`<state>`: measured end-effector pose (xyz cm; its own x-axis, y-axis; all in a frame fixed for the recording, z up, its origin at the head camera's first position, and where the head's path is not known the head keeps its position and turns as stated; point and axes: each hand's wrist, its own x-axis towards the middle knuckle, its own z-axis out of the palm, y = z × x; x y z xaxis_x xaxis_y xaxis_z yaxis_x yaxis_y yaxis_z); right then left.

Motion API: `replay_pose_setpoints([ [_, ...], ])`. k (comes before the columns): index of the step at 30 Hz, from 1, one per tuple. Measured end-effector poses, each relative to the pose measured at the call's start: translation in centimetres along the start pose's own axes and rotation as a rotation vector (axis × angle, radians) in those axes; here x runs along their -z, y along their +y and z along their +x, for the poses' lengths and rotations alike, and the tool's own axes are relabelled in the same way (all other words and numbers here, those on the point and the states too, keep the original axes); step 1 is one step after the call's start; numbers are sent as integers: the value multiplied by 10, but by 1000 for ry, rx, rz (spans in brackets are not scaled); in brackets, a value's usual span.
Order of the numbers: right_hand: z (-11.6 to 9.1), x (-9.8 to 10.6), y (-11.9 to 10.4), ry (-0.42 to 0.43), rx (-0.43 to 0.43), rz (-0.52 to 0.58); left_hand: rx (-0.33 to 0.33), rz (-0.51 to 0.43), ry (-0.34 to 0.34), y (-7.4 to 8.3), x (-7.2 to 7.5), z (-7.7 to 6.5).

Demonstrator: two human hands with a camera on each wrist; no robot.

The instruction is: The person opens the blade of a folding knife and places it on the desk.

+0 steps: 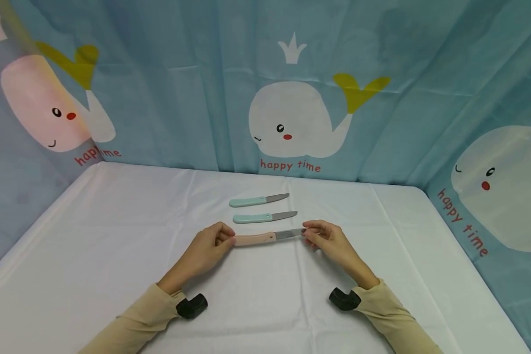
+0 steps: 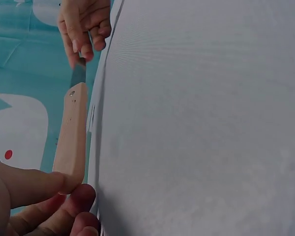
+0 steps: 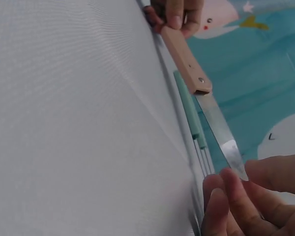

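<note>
A folding knife with a pink handle (image 1: 254,239) is stretched out between both hands, its blade unfolded and pointing right. The left hand (image 1: 210,250) pinches the butt of the handle between thumb and fingers, as the left wrist view also shows. At the other end, the right hand (image 1: 332,244) pinches the tip of the steel blade (image 3: 221,132). Just beyond lie two folding knives with mint-green handles, one nearer (image 1: 252,218) and one farther (image 1: 248,202). Both have their blades out, pointing right, roughly parallel to the pink one.
A white cloth (image 1: 128,236) covers the table. Blue curtains (image 1: 181,98) printed with whales hang behind it and at both sides. Black curved pieces, one on the left wrist (image 1: 192,306) and one on the right wrist (image 1: 344,299), sit at the sleeve cuffs.
</note>
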<state>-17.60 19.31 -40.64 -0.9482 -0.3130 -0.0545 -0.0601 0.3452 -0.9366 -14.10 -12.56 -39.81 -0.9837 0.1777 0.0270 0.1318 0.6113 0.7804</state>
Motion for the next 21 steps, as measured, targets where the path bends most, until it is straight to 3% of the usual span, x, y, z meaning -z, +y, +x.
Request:
replay_pose_setpoints([
  [5,-2,1,4,-11,-33,-15,1,-19,-20,-1,-4,1],
  [13,-2,2,6,-67,-7,-35,13,8,-46,-4,-6,-1],
  [21,-4,8,0,13,-13,-307,-24,44,-71,-5,4,-3],
])
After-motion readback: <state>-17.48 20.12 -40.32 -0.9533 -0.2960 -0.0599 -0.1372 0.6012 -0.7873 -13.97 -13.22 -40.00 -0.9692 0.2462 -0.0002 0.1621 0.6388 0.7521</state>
